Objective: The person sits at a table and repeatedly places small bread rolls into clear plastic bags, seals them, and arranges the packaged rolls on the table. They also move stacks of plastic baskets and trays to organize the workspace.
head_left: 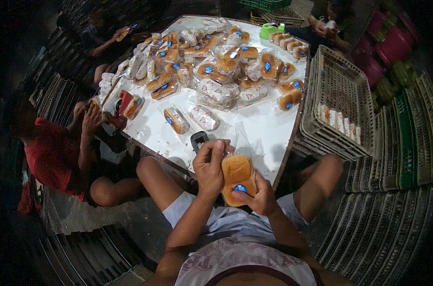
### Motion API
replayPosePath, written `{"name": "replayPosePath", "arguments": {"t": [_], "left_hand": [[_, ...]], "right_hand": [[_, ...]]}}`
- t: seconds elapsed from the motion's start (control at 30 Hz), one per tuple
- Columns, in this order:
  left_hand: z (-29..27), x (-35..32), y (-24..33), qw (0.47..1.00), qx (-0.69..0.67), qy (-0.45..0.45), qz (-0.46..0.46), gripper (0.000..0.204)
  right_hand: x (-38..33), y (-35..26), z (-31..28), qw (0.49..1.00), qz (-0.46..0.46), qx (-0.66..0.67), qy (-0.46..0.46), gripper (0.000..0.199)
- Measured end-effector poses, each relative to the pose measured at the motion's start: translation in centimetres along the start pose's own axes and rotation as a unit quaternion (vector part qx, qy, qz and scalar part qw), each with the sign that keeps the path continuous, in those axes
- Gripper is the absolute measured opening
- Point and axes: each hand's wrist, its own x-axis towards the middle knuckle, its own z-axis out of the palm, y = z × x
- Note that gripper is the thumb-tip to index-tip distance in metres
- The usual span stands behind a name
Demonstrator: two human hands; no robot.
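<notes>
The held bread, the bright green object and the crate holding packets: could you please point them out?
Held bread (pixel 238 172), head view: its brown crust.
Bright green object (pixel 268 32), head view: its body.
Crate holding packets (pixel 344 80), head view: its bare base.

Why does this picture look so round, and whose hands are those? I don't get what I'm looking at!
There's no robot here, just a person's two bare hands. This one picture comes from a camera worn on that person's head, looking down. Its very wide lens bends straight edges, so things look curved. The right hand holds a golden bread bun with a blue label, and the left hand is at the top end of its clear bag. On the white table lie lots of wrapped buns. A plastic crate stands on the right, and another person in red sits on the left.
</notes>
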Motion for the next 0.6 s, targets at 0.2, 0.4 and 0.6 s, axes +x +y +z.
{"name": "replayPosePath", "arguments": {"t": [0.2, 0.4, 0.6], "left_hand": [[0.4, 0.2, -0.2, 0.978, 0.149, -0.04, 0.139, 0.019], [0.2, -2.2, -2.5, 0.816, 0.438, 0.007, 0.377, 0.044], [-1.7, -2.0, -0.7, 0.921, 0.317, -0.199, 0.107, 0.022]], "right_hand": [[2.7, -3.6, 1.4, 0.982, -0.073, -0.085, 0.15, 0.056], [3.5, -1.1, 0.5, 0.961, 0.02, 0.25, 0.114, 0.024], [4.2, -1.3, -3.2, 0.985, -0.129, -0.061, 0.098, 0.029]]}}
